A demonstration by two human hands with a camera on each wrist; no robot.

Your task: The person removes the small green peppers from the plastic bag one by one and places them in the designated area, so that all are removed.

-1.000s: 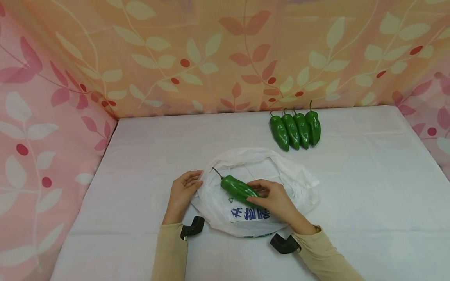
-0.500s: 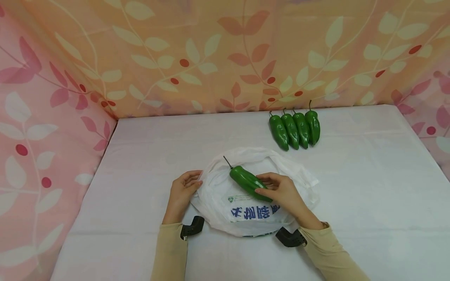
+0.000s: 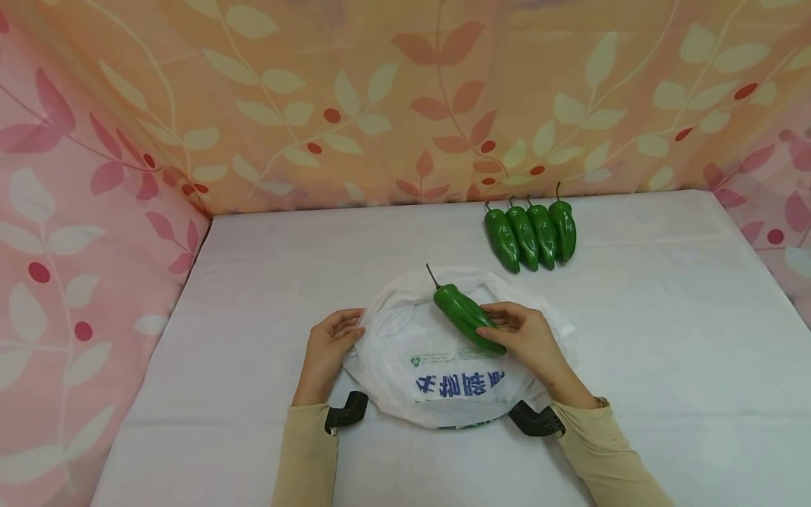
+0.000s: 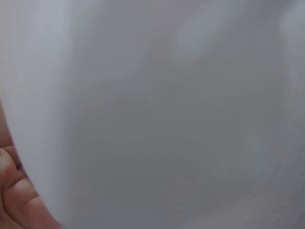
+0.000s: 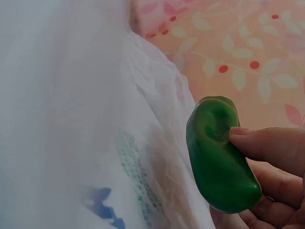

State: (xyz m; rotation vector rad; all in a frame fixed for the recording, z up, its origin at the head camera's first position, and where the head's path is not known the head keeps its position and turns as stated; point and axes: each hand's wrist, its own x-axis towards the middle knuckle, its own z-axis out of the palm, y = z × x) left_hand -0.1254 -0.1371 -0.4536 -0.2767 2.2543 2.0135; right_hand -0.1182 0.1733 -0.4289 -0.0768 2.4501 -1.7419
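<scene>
A white plastic bag (image 3: 393, 380) with blue lettering lies on the table, its mouth spread wide. At its left rim my left hand (image 3: 331, 352) pinches the plastic between thumb and fingers. In the left wrist view the blurred bag (image 4: 167, 119) covers nearly everything, with part of the hand (image 4: 21, 200) at lower left. My right hand (image 3: 522, 338) holds a green pepper (image 3: 465, 313) by its tip end over the bag, the stem pointing up and left. The right wrist view shows the thumb pressed on the pepper (image 5: 217, 162), beside the bag wall (image 5: 86, 109).
Several green peppers (image 3: 531, 236) lie side by side at the back right of the white-covered table (image 3: 209, 338). Floral cloth (image 3: 355, 105) hangs behind the table and along both sides.
My right hand has carried the green pepper to the right and away from me, from low over the bag's middle toward its right side. The left hand has stayed at the rim.
</scene>
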